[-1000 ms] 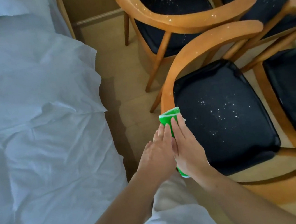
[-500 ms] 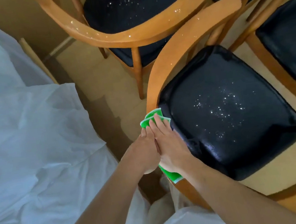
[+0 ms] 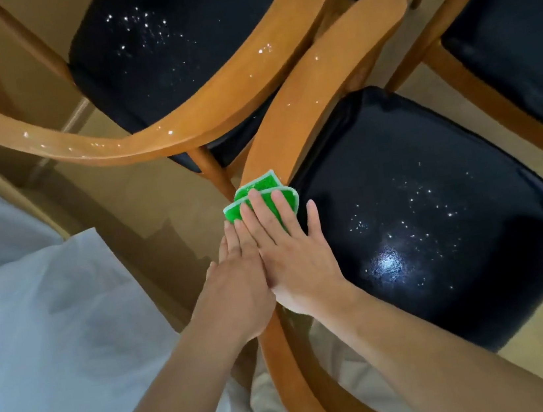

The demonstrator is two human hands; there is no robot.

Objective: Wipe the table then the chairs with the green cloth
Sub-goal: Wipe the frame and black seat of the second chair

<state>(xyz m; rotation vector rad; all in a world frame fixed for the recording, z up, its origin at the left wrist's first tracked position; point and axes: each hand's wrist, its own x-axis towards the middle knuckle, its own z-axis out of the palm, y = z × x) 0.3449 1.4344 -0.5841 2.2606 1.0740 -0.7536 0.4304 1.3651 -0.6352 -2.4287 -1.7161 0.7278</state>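
**Head view: both palms press the green cloth on the chair's curved back rail**

Head view looks down on a white-draped table (image 3: 47, 321) at the near left and a cluster of wooden chairs filling the centre and right. The nearest chair (image 3: 435, 205) has a black padded seat speckled with bright droplets, and its curved back rail (image 3: 324, 95) sweeps from the near centre up toward the far right, also dotted with a few specks. A second chair (image 3: 155, 65) stands just beyond it at the far left, its rail crossing close beside the first.

Judging by the task, the table part seems over and the chairs are in hand. To do this step well, the stroke should follow the rail's curve toward its far end with steady downward pressure, the cloth kept folded flat so its edge does not roll (the specks ahead on the rail show what is left).

The green cloth (image 3: 261, 193) lies folded on the rail, its far end showing beyond the fingertips. The right hand (image 3: 290, 255) lies flat on it, fingers spread and extended, pinning rather than clenching it. The left hand (image 3: 238, 279) rests flat just beside the right, touching it, fingers straight at the cloth's left edge.
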